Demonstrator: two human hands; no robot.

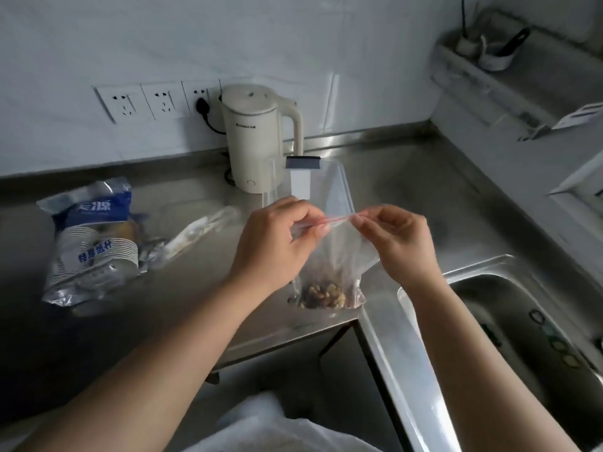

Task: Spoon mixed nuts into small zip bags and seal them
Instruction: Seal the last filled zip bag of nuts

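A small clear zip bag (336, 256) with a red zip line stands upright on the steel counter (182, 308), its bottom resting near the counter's front edge. Mixed nuts (324, 295) fill its bottom. My left hand (277, 243) pinches the left end of the zip strip. My right hand (398, 239) pinches the right end, and the red line is stretched between them. Behind the bag lies a pack of clear zip bags (313, 181) with a white and dark header. No spoon is visible.
A cream electric kettle (257, 135) stands at the back, plugged into wall sockets (156, 101). A blue pack of paper cups (91, 246) and a clear plastic wrapper (202, 230) lie at the left. A steel sink (522, 337) sits at the right.
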